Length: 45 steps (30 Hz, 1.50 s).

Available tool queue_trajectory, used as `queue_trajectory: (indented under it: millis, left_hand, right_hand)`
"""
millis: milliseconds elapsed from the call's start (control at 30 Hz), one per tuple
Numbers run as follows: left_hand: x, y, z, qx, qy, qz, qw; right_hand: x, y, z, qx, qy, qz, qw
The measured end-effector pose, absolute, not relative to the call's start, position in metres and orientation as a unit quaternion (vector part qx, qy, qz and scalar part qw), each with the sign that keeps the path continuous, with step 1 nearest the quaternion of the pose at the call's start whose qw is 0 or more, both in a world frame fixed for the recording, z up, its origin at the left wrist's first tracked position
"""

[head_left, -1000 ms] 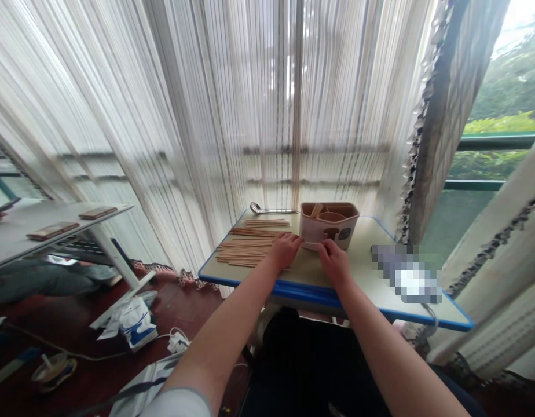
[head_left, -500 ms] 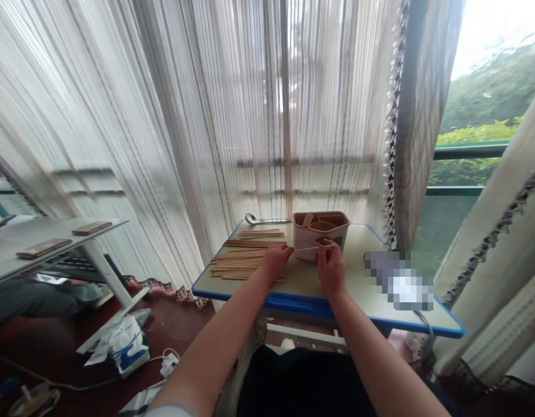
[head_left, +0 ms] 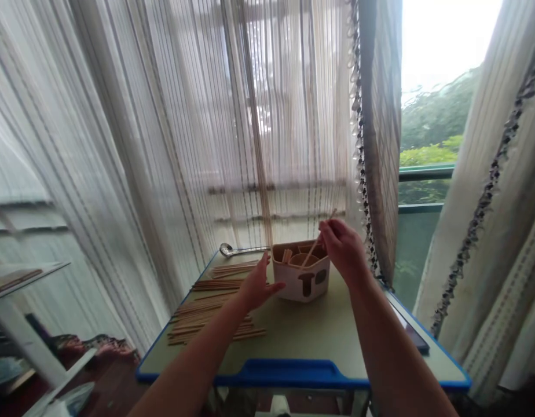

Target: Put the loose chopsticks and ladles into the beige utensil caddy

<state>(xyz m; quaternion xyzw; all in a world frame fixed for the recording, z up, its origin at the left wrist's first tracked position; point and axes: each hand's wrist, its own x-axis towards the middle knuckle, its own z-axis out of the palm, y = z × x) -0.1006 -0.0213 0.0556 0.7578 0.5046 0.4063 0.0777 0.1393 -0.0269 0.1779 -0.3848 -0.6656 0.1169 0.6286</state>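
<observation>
My right hand [head_left: 342, 246] is closed on a thin light wooden chopstick [head_left: 311, 251] above the utensil holder. The chopstick slants down to the left, its lower end over the holder's front rim. The holder [head_left: 289, 285] is pale outside and brown inside, divided into compartments, with some short wooden pieces [head_left: 287, 256] standing at its left. My left hand [head_left: 259, 285] is open beside the holder's left side, thumb and fingers apart; whether it touches the wall I cannot tell. Under and left of it, chopsticks [head_left: 202, 310] lie on the table in several groups, light and darker brown, partly covered by my left forearm.
A metal slotted ladle [head_left: 226, 250] lies at the table's back edge by the curtain [head_left: 198, 116]. The blue-edged table [head_left: 302, 341] bears a dark flat device [head_left: 417, 339] at the right. Another white table [head_left: 28, 278] with a flat brown case stands at far left.
My right hand has risen from before the holder to above its right side, tilting the chopstick upright. My left hand has opened. The view has turned to the right.
</observation>
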Motion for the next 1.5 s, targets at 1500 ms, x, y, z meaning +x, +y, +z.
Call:
queue_trajectory:
  millis: [1500]
  left_hand:
    - [-0.099,0.002,0.040,0.716,0.504,0.424,0.230]
  right_hand:
    - [0.076,0.020,0.212,-0.355,-0.903,0.031,0.239]
